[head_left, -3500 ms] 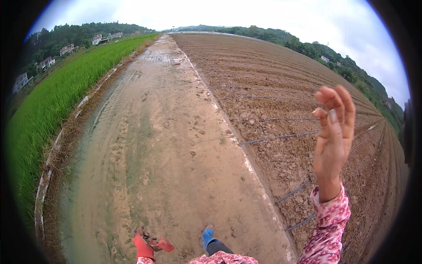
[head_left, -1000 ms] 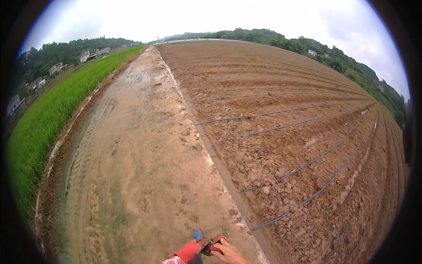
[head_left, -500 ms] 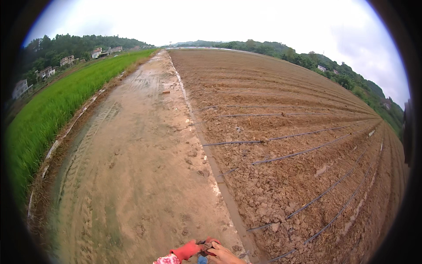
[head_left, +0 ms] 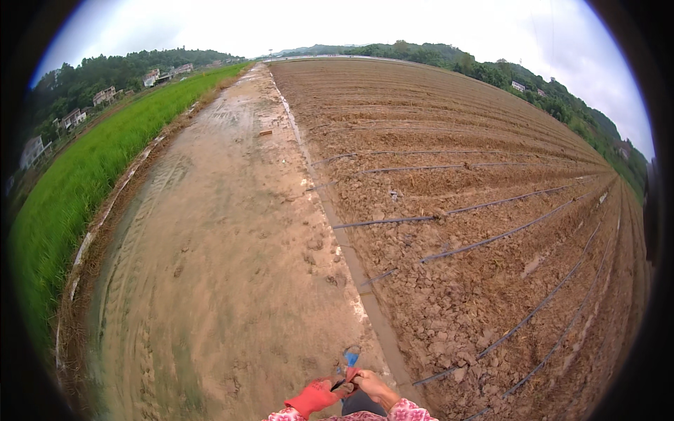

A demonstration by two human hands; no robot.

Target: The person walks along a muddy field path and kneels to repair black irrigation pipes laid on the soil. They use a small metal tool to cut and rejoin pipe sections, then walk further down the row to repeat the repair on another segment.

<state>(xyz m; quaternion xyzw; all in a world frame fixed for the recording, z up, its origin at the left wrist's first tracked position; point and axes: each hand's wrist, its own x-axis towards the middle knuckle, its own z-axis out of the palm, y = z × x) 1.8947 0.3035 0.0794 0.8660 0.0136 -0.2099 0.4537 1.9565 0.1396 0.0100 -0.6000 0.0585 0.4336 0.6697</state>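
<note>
My left hand (head_left: 314, 398) wears a red glove and is closed, its fingers meeting my right hand at the bottom of the view. My right hand (head_left: 372, 384) is bare, with fingers pinched on a loose red glove (head_left: 353, 374) that shows dark, soiled patches. How much of it my left fingers also grip is hidden. Both sleeves are red-and-white patterned. Just beyond the hands shows a small bright blue patch (head_left: 351, 358), too small to name. Below the hands appears dark grey cloth (head_left: 362, 403).
A muddy, tyre-marked track (head_left: 210, 259) runs ahead. Along its right edge lies a narrow wet channel (head_left: 382, 326), then a ploughed field (head_left: 449, 281) with dark hoses (head_left: 491, 238). Green crop (head_left: 91, 182) borders the left. A reddish brick-like block (head_left: 265, 132) sits farther along the track.
My hands have shifted slightly right. The loose red glove now sticks up between my fingers. The blue patch has moved up to beyond the hands, and more sleeve shows. The ground view has shifted slightly.
</note>
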